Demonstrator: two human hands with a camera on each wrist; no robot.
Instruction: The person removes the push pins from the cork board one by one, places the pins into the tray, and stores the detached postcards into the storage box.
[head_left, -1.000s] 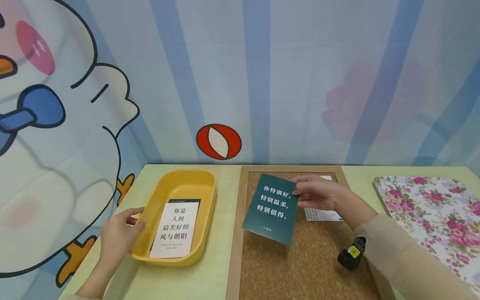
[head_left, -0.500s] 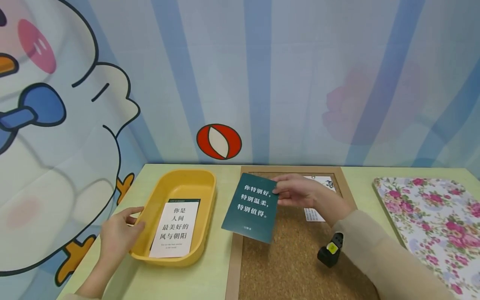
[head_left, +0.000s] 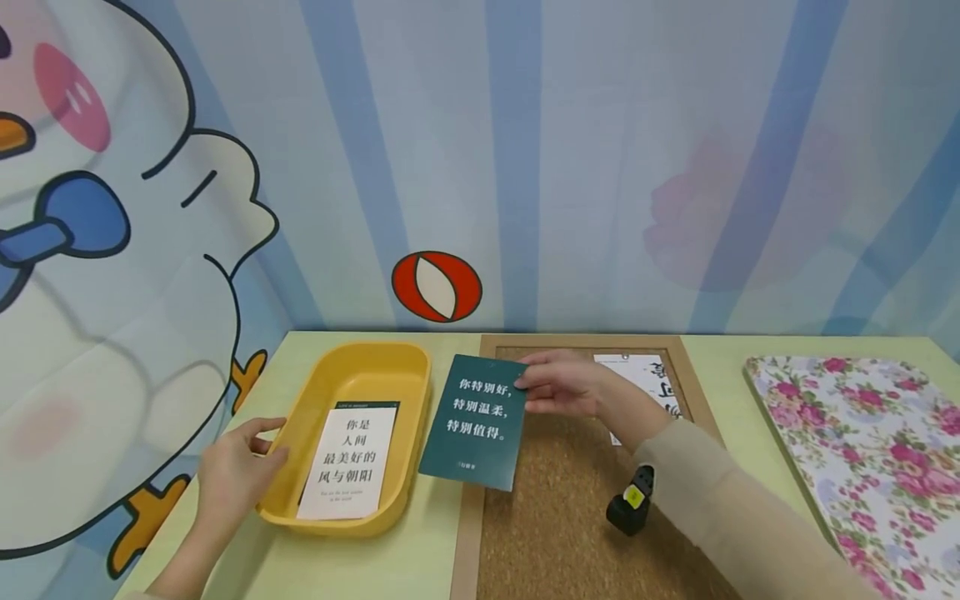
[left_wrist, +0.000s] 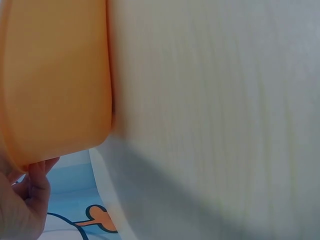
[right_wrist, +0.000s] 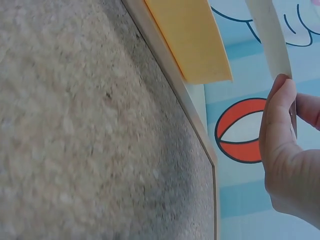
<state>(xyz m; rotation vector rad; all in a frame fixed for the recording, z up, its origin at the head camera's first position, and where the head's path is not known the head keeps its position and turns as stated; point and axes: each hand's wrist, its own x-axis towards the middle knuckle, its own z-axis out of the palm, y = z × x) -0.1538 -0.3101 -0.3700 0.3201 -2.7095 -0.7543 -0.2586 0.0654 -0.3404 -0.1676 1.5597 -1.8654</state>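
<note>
My right hand (head_left: 566,383) pinches a dark green card (head_left: 474,423) with white Chinese writing by its right edge. The card is held above the strip between the yellow tray (head_left: 417,454) and the corkboard (head_left: 570,533); edge-on, its pale back (right_wrist: 272,40) shows in the right wrist view. My left hand (head_left: 238,467) grips the tray's left rim between thumb and fingers, and the left wrist view has those fingers (left_wrist: 37,187) at the tray's corner. Inside the tray a white card (head_left: 351,462) with black writing lies over a dark green one, of which only edges show.
A white card (head_left: 637,371) with black lettering is on the corkboard's upper right, partly hidden by my right forearm. To the right lies a floral board (head_left: 870,450). Behind the pale green table (head_left: 300,571) stands a printed blue backdrop (head_left: 585,167).
My right hand has carried the green card leftward from over the corkboard toward the tray, uncovering more of the white card's top. The left hand and tray have stayed in place.
</note>
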